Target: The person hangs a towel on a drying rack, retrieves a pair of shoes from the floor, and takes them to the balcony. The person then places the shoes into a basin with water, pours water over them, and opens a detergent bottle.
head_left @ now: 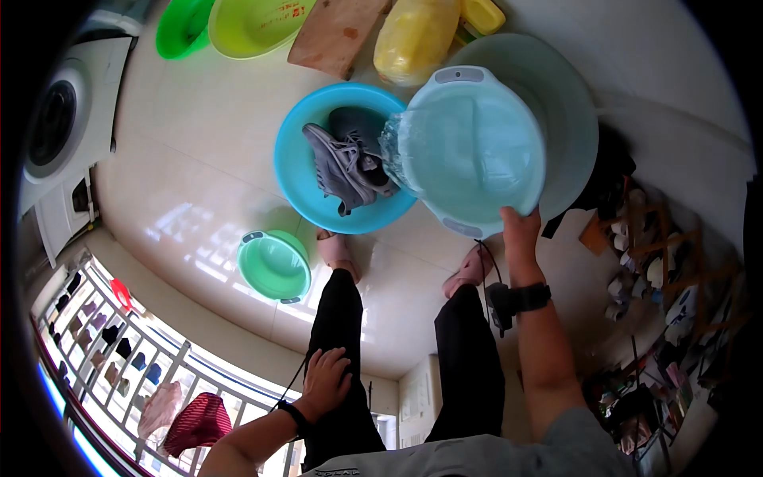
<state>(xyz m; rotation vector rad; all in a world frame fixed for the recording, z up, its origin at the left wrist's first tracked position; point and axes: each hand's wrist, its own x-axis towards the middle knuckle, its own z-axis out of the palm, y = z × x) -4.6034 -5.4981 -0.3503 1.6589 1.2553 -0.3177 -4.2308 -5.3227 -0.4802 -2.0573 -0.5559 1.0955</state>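
My right hand [521, 232] grips the near rim of a pale blue basin [485, 151] with grey handles. The basin is tilted to the left, and water [395, 151] spills over its left edge. Below that edge stands a bright blue basin [290, 171], holding a pair of grey lace-up shoes [342, 163]. Behind the tilted basin, partly hidden by it, is a large pale green tub [568, 103]. Empty of any object, my left hand [326, 380] lies on my left thigh with its fingers stretched out.
A small green basin [274, 266] sits on the tiled floor near my left foot. Farther off are a yellow-green basin [254, 32], a wooden board [334, 36] and a yellow container [417, 40]. A washing machine [75, 111] stands at left, a cluttered shoe rack [652, 246] at right.
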